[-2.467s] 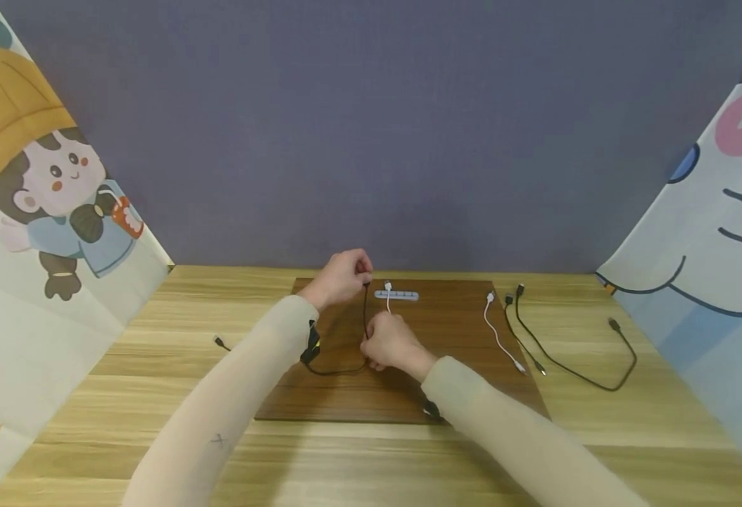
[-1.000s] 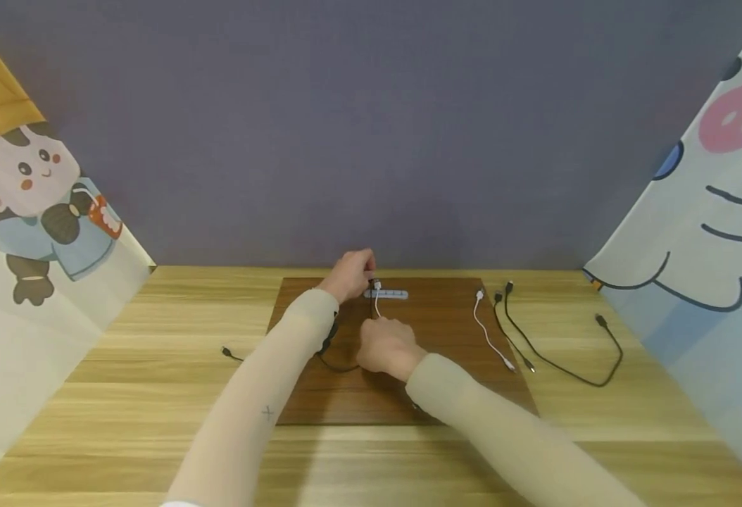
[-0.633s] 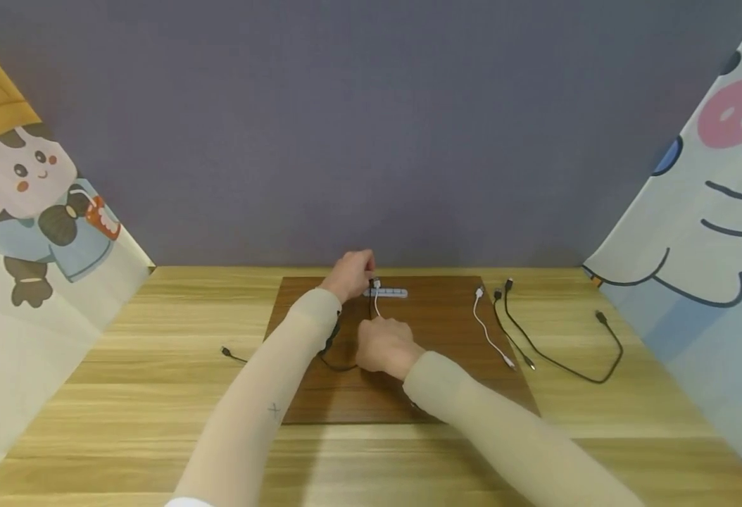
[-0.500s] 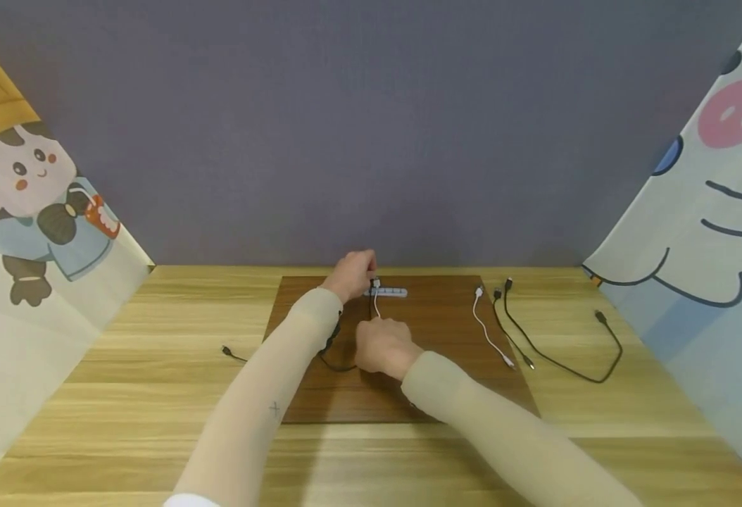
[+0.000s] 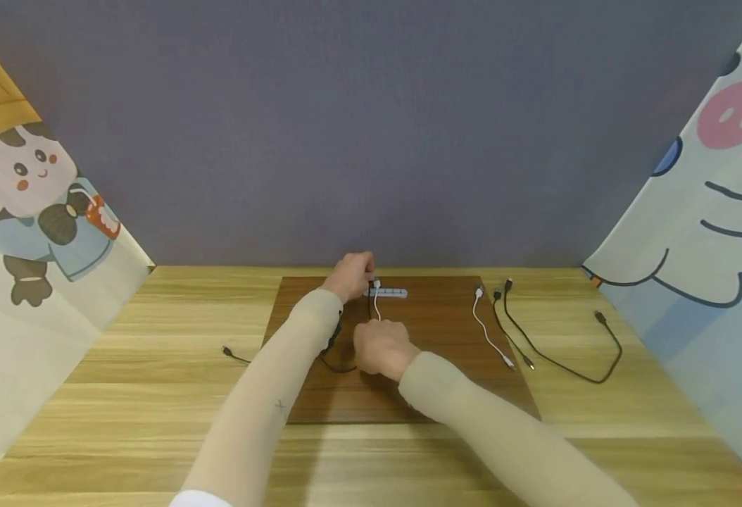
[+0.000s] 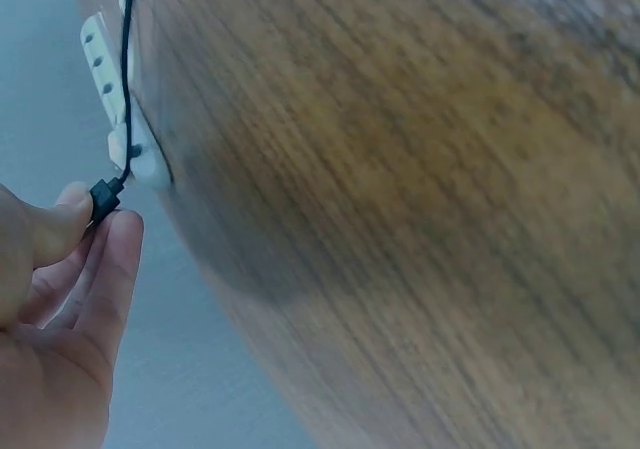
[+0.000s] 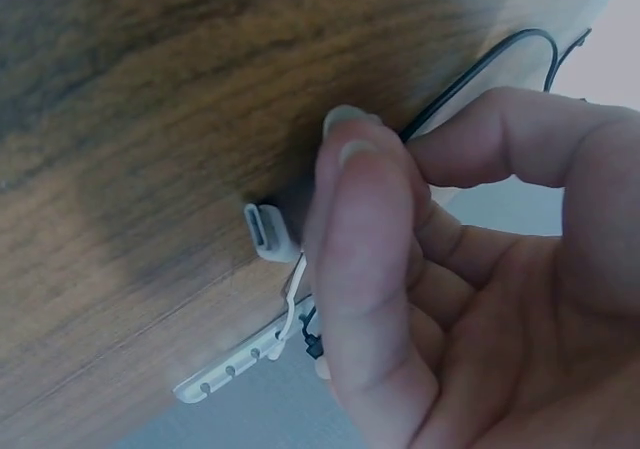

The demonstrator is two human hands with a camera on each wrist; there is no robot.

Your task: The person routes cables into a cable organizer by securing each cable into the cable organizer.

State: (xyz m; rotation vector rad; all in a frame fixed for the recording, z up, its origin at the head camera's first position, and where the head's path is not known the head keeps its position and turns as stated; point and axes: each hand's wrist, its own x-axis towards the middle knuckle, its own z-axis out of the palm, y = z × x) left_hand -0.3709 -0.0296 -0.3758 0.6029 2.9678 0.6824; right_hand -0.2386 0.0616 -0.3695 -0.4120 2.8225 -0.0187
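My left hand (image 5: 348, 276) pinches the black plug (image 6: 104, 199) of a charging cable between thumb and fingers, at the left end of a light-coloured cable clip strip (image 5: 395, 293). From that plug the black cable (image 7: 480, 74) runs toward my right hand (image 5: 382, 348), whose thumb and fingers pinch it over the brown board (image 5: 447, 338). A white cable (image 5: 377, 306) sits in a slot of the strip beside the black one. Its white USB-C end (image 7: 270, 234) shows next to my right fingertips in the right wrist view.
Right of my hands lie a short white cable (image 5: 488, 334) on the board, a short black cable (image 5: 512, 331) and a longer black cable (image 5: 589, 379). A black USB plug (image 5: 227, 351) lies on the table at left. A grey wall (image 5: 371, 141) stands behind.
My left hand has brought the black plug rightward to the strip's left end, beside the white cable. My right hand has turned knuckles-up and shifted slightly. The last half second shows little movement.
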